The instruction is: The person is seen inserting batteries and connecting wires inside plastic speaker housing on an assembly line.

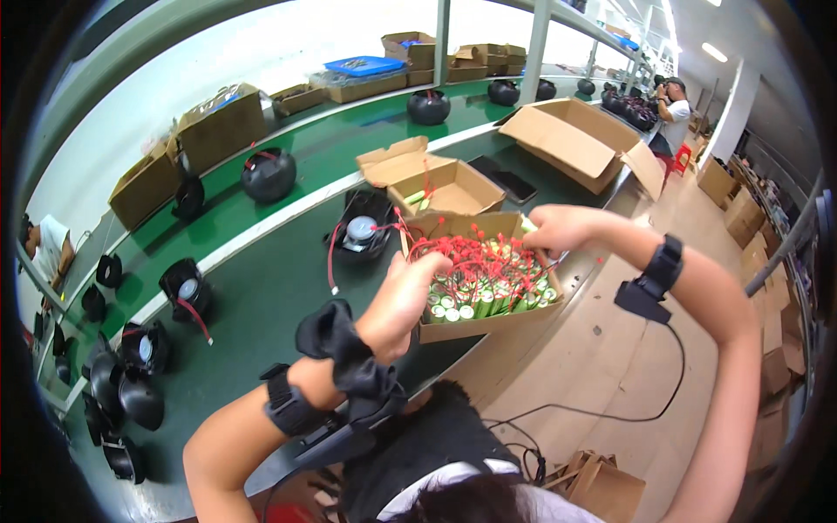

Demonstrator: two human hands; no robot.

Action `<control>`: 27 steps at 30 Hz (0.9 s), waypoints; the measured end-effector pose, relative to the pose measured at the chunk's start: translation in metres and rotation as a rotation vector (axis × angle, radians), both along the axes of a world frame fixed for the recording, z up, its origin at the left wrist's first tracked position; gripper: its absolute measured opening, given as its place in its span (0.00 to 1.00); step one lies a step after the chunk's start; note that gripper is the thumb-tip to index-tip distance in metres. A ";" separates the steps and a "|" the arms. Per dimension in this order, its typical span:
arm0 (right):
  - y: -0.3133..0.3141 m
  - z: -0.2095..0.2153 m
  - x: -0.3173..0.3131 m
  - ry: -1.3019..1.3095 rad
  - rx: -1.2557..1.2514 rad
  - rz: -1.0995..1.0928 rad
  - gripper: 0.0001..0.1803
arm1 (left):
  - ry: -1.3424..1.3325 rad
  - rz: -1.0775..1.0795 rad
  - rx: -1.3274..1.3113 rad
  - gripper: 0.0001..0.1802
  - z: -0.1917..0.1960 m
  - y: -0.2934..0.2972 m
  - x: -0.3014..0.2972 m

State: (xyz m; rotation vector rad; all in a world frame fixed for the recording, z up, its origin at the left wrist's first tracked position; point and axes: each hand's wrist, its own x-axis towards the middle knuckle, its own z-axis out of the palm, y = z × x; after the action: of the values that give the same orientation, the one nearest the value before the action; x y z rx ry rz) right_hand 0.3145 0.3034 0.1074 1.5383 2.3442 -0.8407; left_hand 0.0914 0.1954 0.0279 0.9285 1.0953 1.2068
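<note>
A small open cardboard box (488,324) sits at the near edge of the dark green bench, packed with green cylindrical cells (488,296) and a tangle of red wires (475,253). My left hand (403,301) reaches into its left side, fingers curled down into the red wires. My right hand (558,228) is at the far right corner of the box, fingers pinched on something among the wires; what it grips is hidden. Both wrists wear black bands, and a cable (610,410) runs from the right one.
A black round speaker housing (359,231) with red wires lies just left of the box. More open cardboard boxes (445,183) (580,139) stand behind. Black domed housings (268,173) ride a green conveyor beyond. Several black parts (131,383) pile at left. A person (671,109) stands far right.
</note>
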 end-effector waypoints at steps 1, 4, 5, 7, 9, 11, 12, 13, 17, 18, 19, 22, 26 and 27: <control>0.017 -0.012 0.008 0.020 0.012 -0.009 0.21 | 0.065 0.004 -0.007 0.18 -0.008 0.016 0.006; 0.064 -0.046 0.032 0.016 0.049 0.025 0.22 | 0.110 -0.073 -0.175 0.16 -0.001 0.039 0.023; 0.083 -0.062 0.041 0.062 0.098 0.034 0.22 | 0.146 -0.087 -0.262 0.16 0.007 0.044 0.026; 0.095 -0.066 0.033 -0.003 0.094 0.097 0.22 | 0.131 -0.083 -0.329 0.14 0.006 0.051 0.023; 0.106 -0.071 0.034 0.023 0.116 0.121 0.21 | 0.024 -0.133 -0.339 0.13 0.004 0.051 0.023; 0.113 -0.072 0.036 0.050 0.153 0.132 0.22 | -0.085 -0.133 -0.339 0.11 0.010 0.052 0.026; 0.118 -0.066 0.035 0.003 0.151 0.127 0.23 | -0.100 -0.147 -0.315 0.10 0.007 0.055 0.029; 0.127 -0.071 0.039 -0.015 0.222 0.123 0.24 | -0.114 -0.162 -0.291 0.10 0.001 0.058 0.031; 0.133 -0.070 0.031 -0.055 0.408 0.042 0.26 | -0.204 -0.165 -0.227 0.17 -0.014 0.065 0.027; 0.132 -0.067 0.034 -0.032 0.430 -0.001 0.25 | -0.239 -0.160 -0.204 0.19 -0.018 0.065 0.021; 0.135 -0.062 0.042 -0.009 0.456 -0.041 0.25 | -0.240 -0.121 -0.252 0.26 -0.015 0.064 0.018; 0.112 -0.030 0.047 0.130 0.686 -0.102 0.22 | -0.027 -0.228 -0.224 0.29 -0.003 0.026 -0.020; 0.029 -0.003 0.011 0.643 0.518 -0.008 0.13 | 0.153 -0.537 -0.121 0.24 0.031 -0.043 -0.101; 0.005 -0.005 -0.007 0.611 0.473 0.099 0.11 | 0.157 -0.476 -0.093 0.23 0.031 -0.059 -0.124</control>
State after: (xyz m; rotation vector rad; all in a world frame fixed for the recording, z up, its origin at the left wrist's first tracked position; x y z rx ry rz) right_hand 0.3072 0.3088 0.1025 1.4430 3.2230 -0.8663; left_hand -0.0322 0.1365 0.0587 1.1467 0.9701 0.6973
